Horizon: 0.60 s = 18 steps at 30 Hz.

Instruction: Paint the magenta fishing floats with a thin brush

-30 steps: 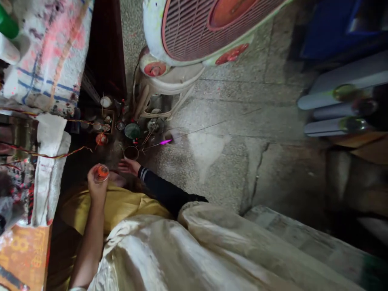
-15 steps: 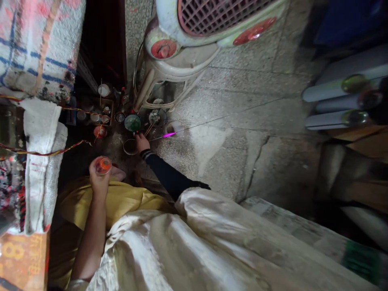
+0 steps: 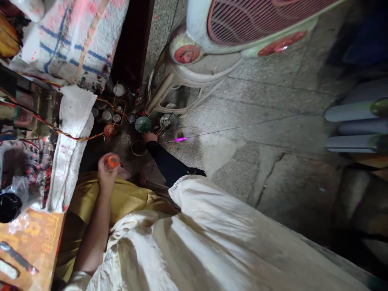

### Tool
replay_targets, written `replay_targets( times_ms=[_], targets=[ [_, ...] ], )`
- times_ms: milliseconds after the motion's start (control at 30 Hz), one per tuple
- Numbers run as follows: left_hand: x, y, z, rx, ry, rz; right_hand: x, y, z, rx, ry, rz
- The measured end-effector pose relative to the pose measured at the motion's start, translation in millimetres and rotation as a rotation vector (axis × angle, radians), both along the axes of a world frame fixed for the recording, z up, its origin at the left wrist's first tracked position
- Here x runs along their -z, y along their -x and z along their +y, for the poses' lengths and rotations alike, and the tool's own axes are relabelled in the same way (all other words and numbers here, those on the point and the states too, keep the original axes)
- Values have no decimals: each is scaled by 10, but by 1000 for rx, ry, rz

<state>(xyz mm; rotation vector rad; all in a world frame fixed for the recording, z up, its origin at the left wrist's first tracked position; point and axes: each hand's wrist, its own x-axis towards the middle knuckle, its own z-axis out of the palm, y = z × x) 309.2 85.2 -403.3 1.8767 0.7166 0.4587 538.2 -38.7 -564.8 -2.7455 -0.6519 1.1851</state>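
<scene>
My left hand [image 3: 106, 169] is closed around a small clear cup [image 3: 112, 162] with orange-red stuff in it, above my yellow-clad lap. Lower down, my right hand [image 3: 150, 137], in a dark sleeve, reaches among cups on the floor; its fingers are mostly hidden. From that hand runs a long thin rod with a magenta spindle-shaped body, like a fishing float [image 3: 181, 140]; the hand appears closed on its near end. Close to the fingers sits a cup of green liquid [image 3: 143, 124]. A round dark container [image 3: 138, 148] stands just left of the wrist.
A pale stand [image 3: 182, 103] holds a fan-like appliance [image 3: 200, 24] at the top. Small jars [image 3: 106, 115] crowd the left, below twisted wires [image 3: 81, 138]. A stained towel [image 3: 72, 121] hangs over the table [image 3: 36, 242]. Grey rolls [image 3: 351, 127] lie at right.
The whole view has shifted, so the scene now sits farther right and slightly lower. My left hand still holds the cup; my right hand has moved slightly toward the green cup.
</scene>
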Motion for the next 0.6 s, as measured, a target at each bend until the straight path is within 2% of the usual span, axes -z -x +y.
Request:
replay_targets(
  times_ms=[167,300,433,500,600],
  targets=[
    [2,-27,-17,-6,-10,0,-240,45,-202,143,-246,-155],
    [38,-24,-14,10,-50,47,-537,103,-440,251,-498,-243],
    [74,4,4,4,-83,53,-852,167,-598,441,-783,-278],
    [71,17,13,-8,-96,37,-1021,201,-637,594,-999,-167],
    [42,39,26,-20,-116,1,-1306,265,-679,854,-1345,181]
  ],
)
